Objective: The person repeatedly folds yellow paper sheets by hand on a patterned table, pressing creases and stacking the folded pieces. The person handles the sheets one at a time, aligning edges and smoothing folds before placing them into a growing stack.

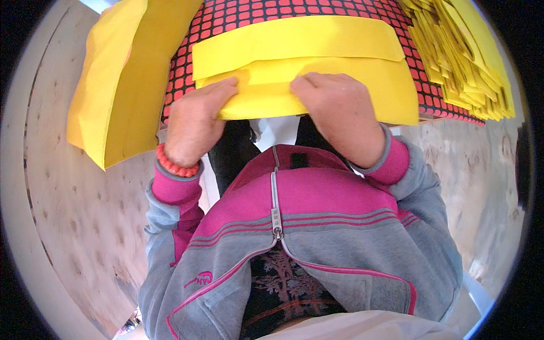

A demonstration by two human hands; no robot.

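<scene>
A folded piece of yellow non-woven fabric (340, 79) lies in front of me, with a broad flap turned over along its far side. My left hand (195, 122), with a red beaded bracelet at the wrist, is closed on its near left part. Toward the middle of the near edge, my right hand (343, 116) has its fingers curled and pressed into the same fabric. Both thumbs and some fingertips are hidden. Between the two hands the fabric is slightly bunched.
The fabric rests on a red-and-black checked cloth (238, 17) covering the work surface. A large yellow fabric piece (130, 85) hangs over the left side. At the far right sits a stack of folded yellow pieces (464, 62). Pale wooden boards (85, 209) show below.
</scene>
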